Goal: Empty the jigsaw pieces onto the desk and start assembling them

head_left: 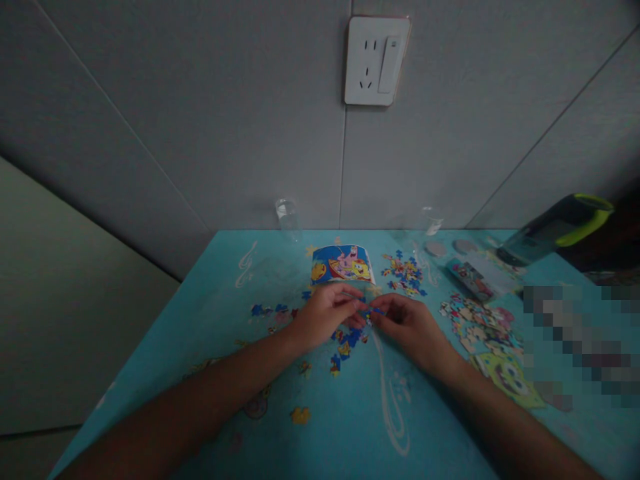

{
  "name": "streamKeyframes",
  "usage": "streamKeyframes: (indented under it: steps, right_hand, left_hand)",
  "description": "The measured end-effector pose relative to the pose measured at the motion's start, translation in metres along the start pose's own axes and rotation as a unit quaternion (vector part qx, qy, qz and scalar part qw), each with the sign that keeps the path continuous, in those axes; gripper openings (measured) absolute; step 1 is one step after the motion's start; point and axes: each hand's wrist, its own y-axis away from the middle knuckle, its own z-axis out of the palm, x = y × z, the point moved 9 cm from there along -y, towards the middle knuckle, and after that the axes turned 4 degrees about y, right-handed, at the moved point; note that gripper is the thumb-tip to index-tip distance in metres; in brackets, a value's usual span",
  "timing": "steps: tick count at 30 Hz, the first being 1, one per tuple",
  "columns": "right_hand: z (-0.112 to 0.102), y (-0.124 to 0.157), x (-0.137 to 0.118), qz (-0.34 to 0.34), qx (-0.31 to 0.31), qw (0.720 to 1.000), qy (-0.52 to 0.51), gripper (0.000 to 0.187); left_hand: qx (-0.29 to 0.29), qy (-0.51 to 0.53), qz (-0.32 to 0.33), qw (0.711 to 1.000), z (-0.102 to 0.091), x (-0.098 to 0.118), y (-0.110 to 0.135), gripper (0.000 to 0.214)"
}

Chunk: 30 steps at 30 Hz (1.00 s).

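Observation:
My left hand (333,312) and my right hand (406,325) meet near the middle of the table, fingertips almost touching. Between the thumb and fingers of my right hand is a small blue puzzle piece (377,311). The fingers of my left hand are curled closed at the same spot, on small blue pieces partly hidden by them. Just below lies a cluster of blue and yellow puzzle pieces (345,349). A picture card (343,263) with cartoon figures on blue stands behind my hands. One loose yellow piece (301,416) lies nearer me.
Another puzzle pile (404,272) lies behind my right hand, and a larger one (485,323) to the right. Clear cups (287,219) stand by the wall. A dark bottle with a green handle (555,227) stands at back right, near a small packet (473,279).

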Motion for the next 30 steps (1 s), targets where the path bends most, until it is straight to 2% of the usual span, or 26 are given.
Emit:
streamKeyframes:
  steps: [2,3,5,7,10,13,18,23,26,30]
  right_hand:
    - [-0.006,-0.002,0.003,-0.003,0.018,1.0,0.017,0.027]
    - [-0.01,-0.003,0.005,-0.005,0.03,0.999,0.026,0.028]
    - [-0.021,-0.005,0.01,-0.008,0.056,0.997,0.045,0.029]
    - [-0.032,-0.008,0.016,-0.001,0.075,0.995,0.067,0.032]
    - [-0.046,-0.012,0.021,0.009,0.096,0.991,0.092,0.035]
    - [-0.051,-0.014,0.021,0.002,0.106,0.989,0.1,0.036]
    - [-0.049,-0.015,0.02,0.004,0.109,0.986,0.123,0.034]
    - [-0.045,-0.013,0.016,-0.002,0.103,0.988,0.116,0.03]
    - [-0.043,-0.013,0.014,-0.005,0.11,0.987,0.12,0.027]
    - [-0.032,-0.015,0.011,-0.014,0.107,0.981,0.161,0.022]
  left_hand:
    - [0.027,-0.136,0.086,0.987,-0.007,0.018,0.005,0.019]
    - [0.032,-0.224,0.139,0.964,-0.006,0.028,0.009,0.019]
    - [0.022,-0.389,0.218,0.895,0.005,0.039,0.019,0.023]
    - [-0.001,-0.49,0.243,0.837,0.018,0.038,0.026,0.026]
    - [-0.011,-0.551,0.236,0.8,0.029,0.031,0.031,0.027]
    - [-0.021,-0.555,0.238,0.796,0.033,0.027,0.031,0.029]
    - [-0.069,-0.535,0.25,0.804,0.037,0.027,0.031,0.037]
    - [-0.12,-0.51,0.246,0.815,0.055,0.027,0.038,0.04]
    - [-0.153,-0.496,0.27,0.811,0.064,0.025,0.045,0.04]
    - [-0.143,-0.465,0.309,0.818,0.06,0.031,0.048,0.034]
